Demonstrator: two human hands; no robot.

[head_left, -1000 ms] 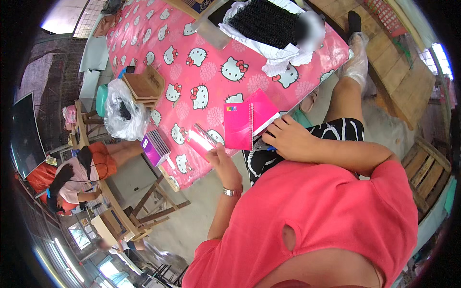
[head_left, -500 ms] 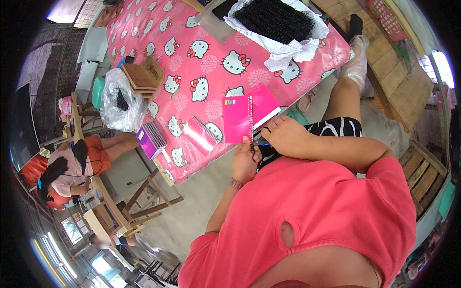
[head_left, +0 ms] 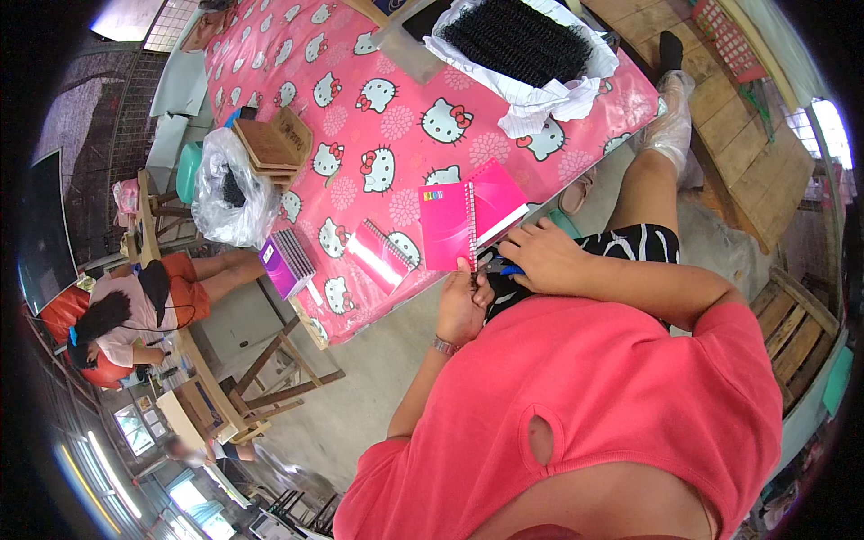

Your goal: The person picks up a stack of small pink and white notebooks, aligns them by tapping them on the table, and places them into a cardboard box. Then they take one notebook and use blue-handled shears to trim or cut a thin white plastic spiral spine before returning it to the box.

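Observation:
A pink spiral notebook (head_left: 445, 220) lies at the front edge of the table, its white coil running along its right side. My left hand (head_left: 461, 306) pinches its lower corner by the coil, thumb on top. Just right of that corner, my right hand (head_left: 542, 256) is closed round pliers with blue handles (head_left: 510, 269); their metal jaws are close to the coil's lower end. Right of the coil lies another pink cover (head_left: 500, 200) with white page edges; I cannot tell whether it belongs to the same notebook.
Left of my work are a second pink spiral notebook (head_left: 382, 256) and a stack of purple notebooks (head_left: 287, 263). Behind them sit a clear plastic bag (head_left: 236, 193) and brown boards (head_left: 270, 144). Black curly material on white paper (head_left: 517, 40) lies far back. Another person (head_left: 135, 310) is at the left.
My right hand has shifted slightly right, and more of the blue handles shows. My left hand keeps its hold on the notebook corner. The whole view has moved slightly.

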